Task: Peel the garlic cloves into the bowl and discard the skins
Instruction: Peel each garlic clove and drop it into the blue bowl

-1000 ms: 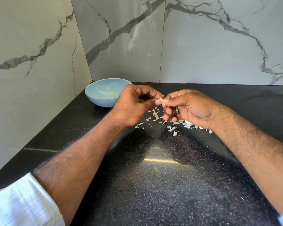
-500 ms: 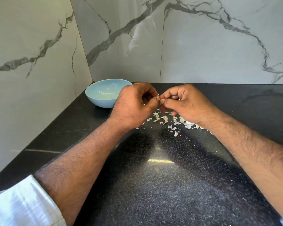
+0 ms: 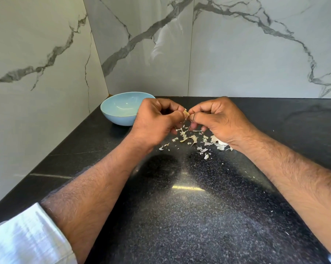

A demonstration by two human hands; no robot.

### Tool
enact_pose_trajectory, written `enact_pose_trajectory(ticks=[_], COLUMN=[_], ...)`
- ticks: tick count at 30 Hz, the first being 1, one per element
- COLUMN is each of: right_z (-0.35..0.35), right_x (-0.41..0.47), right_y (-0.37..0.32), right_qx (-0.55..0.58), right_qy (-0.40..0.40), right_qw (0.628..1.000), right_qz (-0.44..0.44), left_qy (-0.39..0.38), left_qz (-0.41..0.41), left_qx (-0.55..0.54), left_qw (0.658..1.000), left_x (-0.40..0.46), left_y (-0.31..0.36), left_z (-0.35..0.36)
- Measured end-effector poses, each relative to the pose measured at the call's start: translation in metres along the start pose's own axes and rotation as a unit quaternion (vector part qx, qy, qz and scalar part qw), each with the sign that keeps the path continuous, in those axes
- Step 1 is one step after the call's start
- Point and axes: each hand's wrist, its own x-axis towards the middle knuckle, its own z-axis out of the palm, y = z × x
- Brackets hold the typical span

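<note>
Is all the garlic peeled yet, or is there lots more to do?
Some peeling is done: torn skins lie scattered on the black counter. Right now the left hand and right hand both pinch one clove between them. The part of the blue bowl that shows holds no cloves, and the skins are not yet thrown away. No other cloves are visible.

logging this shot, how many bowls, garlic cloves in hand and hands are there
bowl: 1
garlic clove: 1, pinched between both hands
hands: 2, left hand and right hand
total: 4
</note>
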Motion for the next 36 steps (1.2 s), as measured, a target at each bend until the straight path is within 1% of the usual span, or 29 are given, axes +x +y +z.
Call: enact_pose_trajectory(ticks=[3,6,8,9,10,11,12,13,16,18,19,21,24,29,32,34,36], right_z=[-0.002,-0.004,-0.008,-0.010,-0.011,-0.012,-0.011,-0.010,-0.011,-0.010,-0.009,-0.009,-0.012,-0.009,-0.005,-0.001,0.002], right_x=[0.000,-0.001,-0.001,-0.001,0.000,0.000,0.000,0.000,0.000,0.000,0.000,0.002,0.003,0.000,-0.002,-0.004,-0.004], right_y=[-0.002,-0.004,-0.003,-0.001,0.002,0.006,0.008,0.010,0.010,0.011,0.011,0.011,0.006,0.001,0.001,0.000,0.002], right_qx=[0.088,0.159,0.165,0.136,0.075,-0.010,-0.088,-0.142,-0.218,-0.252,-0.265,-0.272,-0.223,-0.188,-0.132,-0.128,-0.136], right_qy=[-0.034,-0.036,-0.028,-0.022,-0.016,-0.008,0.001,0.004,-0.033,-0.072,-0.078,-0.041,0.032,0.021,0.017,0.033,0.048], right_qw=[0.995,0.984,0.981,0.985,0.992,0.996,0.993,0.988,0.975,0.965,0.961,0.962,0.974,0.982,0.989,0.985,0.980], right_qz=[0.037,0.076,0.098,0.105,0.102,0.093,0.081,0.066,0.017,0.016,0.015,0.006,0.005,-0.006,-0.070,-0.114,-0.135], left_qy=[-0.032,-0.051,-0.056,-0.058,-0.061,-0.064,-0.066,-0.068,-0.064,-0.052,-0.046,-0.036,-0.032,-0.027,-0.026,-0.034,-0.052], left_qz=[-0.066,-0.098,-0.102,-0.101,-0.101,-0.100,-0.099,-0.099,-0.098,-0.100,-0.102,-0.108,-0.111,-0.117,-0.117,-0.115,-0.111], left_qx=[-0.119,-0.194,-0.215,-0.218,-0.218,-0.215,-0.211,-0.205,-0.184,-0.169,-0.162,-0.149,-0.140,-0.124,-0.103,-0.091,-0.079], left_qw=[0.990,0.975,0.970,0.969,0.969,0.969,0.970,0.971,0.976,0.979,0.980,0.982,0.983,0.985,0.987,0.989,0.989], left_x=[0.001,0.002,0.002,0.002,0.002,0.002,0.002,0.003,0.004,0.006,0.007,0.008,0.009,0.009,0.008,0.007,0.006], left_y=[0.001,0.001,0.002,0.002,0.001,0.000,-0.001,-0.002,-0.005,-0.007,-0.007,-0.009,-0.010,-0.010,-0.010,-0.010,-0.011], left_z=[-0.002,-0.005,-0.005,-0.006,-0.006,-0.006,-0.007,-0.007,-0.010,-0.011,-0.012,-0.014,-0.015,-0.015,-0.015,-0.014,-0.012])
